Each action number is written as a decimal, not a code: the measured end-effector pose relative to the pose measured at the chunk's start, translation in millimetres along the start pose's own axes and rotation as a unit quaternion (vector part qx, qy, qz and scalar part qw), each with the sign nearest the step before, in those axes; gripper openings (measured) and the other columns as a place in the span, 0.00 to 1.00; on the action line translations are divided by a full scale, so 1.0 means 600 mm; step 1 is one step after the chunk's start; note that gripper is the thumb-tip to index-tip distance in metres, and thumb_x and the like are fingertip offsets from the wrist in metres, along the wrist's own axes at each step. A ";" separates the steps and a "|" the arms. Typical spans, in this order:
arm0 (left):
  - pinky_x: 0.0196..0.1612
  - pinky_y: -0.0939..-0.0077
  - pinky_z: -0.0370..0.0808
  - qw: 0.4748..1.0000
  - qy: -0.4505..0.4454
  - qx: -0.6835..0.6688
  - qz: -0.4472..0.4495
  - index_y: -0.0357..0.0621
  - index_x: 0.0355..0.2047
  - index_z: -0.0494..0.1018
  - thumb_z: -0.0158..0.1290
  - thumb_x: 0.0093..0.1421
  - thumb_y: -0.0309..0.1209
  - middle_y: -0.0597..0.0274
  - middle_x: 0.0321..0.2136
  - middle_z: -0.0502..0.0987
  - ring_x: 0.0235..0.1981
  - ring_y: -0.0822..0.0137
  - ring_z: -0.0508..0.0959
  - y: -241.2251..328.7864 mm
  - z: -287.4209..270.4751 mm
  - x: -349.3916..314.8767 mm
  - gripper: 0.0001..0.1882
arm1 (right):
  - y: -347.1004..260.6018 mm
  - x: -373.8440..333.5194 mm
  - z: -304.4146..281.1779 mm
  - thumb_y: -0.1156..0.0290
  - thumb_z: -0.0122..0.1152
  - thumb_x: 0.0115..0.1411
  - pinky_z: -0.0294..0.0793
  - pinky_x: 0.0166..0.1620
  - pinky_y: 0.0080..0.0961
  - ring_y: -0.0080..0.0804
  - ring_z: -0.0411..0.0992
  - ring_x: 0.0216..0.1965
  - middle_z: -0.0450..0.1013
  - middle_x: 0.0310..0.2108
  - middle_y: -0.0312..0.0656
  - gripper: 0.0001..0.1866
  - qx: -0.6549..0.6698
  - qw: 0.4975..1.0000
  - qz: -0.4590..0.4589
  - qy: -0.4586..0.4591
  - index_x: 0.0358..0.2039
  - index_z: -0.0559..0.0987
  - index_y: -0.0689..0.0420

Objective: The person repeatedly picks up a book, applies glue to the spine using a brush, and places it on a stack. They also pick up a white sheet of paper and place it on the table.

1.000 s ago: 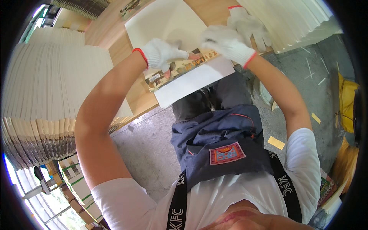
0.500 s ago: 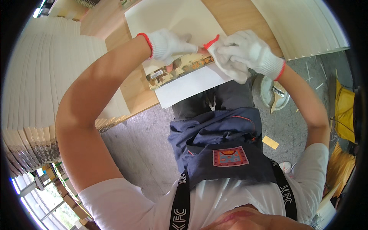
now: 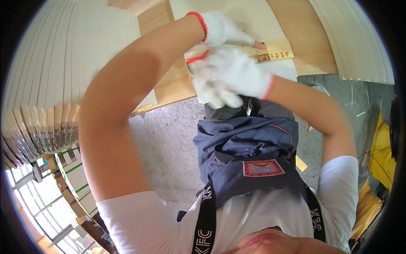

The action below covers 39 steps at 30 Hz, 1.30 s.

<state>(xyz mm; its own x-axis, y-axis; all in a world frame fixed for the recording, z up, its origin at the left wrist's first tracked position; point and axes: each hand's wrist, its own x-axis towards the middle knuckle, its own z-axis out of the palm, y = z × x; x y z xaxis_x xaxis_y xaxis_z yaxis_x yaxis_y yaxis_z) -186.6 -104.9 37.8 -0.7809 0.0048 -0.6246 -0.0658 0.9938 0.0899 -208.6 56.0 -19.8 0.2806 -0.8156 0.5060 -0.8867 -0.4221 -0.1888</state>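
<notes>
My left hand (image 3: 222, 30), in a white knit glove with bare fingertips, lies with a finger stretched out on a printed book cover (image 3: 281, 50). Wrapped in my right hand (image 3: 243, 72), also gloved in white, is a crumpled spare glove (image 3: 209, 86) with a red cuff. It is pressed near the left end of the cover, and motion blurs that hand. The cover's left part is hidden by both hands. A white sheet (image 3: 279, 67) lies along its near edge, and a large cream board (image 3: 258, 19) extends beyond it.
A wooden tabletop (image 3: 313, 57) carries these sheets. Tall stacks of pale paper (image 3: 67, 59) rise at the left, with another stack (image 3: 347, 38) at the right. A yellow bag (image 3: 380, 152) hangs at the far right. On the grey floor lies a yellow slip (image 3: 300, 164).
My right hand has swept left across the cover with the spare glove, from its right end to its left. My left hand has shifted up and right in the view.
</notes>
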 end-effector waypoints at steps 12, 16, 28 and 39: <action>0.60 0.66 0.72 0.991 0.007 0.108 0.083 1.03 0.64 0.50 0.70 0.37 0.22 0.54 0.70 0.56 0.61 0.52 0.71 0.050 -0.052 -0.029 0.64 | -0.045 0.051 0.001 0.62 0.62 0.50 0.77 0.43 0.33 0.39 0.75 0.41 0.73 0.37 0.37 0.16 0.008 0.999 -0.030 -0.027 0.41 0.79 0.46; 0.57 0.62 0.74 0.999 -0.034 0.040 0.002 0.98 0.65 0.51 0.72 0.35 0.25 0.56 0.68 0.59 0.59 0.52 0.73 0.004 0.003 -0.006 0.64 | 0.070 -0.072 -0.127 0.66 0.64 0.49 0.76 0.41 0.33 0.39 0.75 0.39 0.74 0.36 0.37 0.16 0.055 0.997 -0.049 0.009 0.40 0.79 0.46; 0.44 0.65 0.78 0.998 0.033 0.033 0.045 0.72 0.62 0.66 0.60 0.52 0.59 0.57 0.46 0.77 0.40 0.53 0.81 0.041 -0.041 -0.029 0.37 | -0.047 0.048 -0.034 0.61 0.61 0.51 0.77 0.34 0.31 0.32 0.78 0.35 0.76 0.34 0.34 0.13 -0.025 0.993 0.015 -0.114 0.39 0.79 0.44; 0.50 0.62 0.73 0.994 -0.083 0.065 0.022 0.79 0.68 0.55 0.68 0.42 0.23 0.58 0.48 0.78 0.48 0.52 0.78 0.066 -0.064 -0.043 0.56 | 0.150 -0.179 -0.191 0.63 0.64 0.48 0.76 0.38 0.37 0.38 0.76 0.37 0.74 0.36 0.35 0.19 -0.032 0.999 0.016 -0.025 0.43 0.78 0.39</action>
<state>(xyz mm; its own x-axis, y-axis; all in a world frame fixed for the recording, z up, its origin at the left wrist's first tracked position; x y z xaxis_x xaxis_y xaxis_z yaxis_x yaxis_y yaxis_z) -192.9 -70.0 87.5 -0.6668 0.0568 -0.7431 0.0559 0.9981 0.0261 -360.9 151.1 5.4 0.2690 -0.8479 0.4568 -0.9164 -0.3713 -0.1497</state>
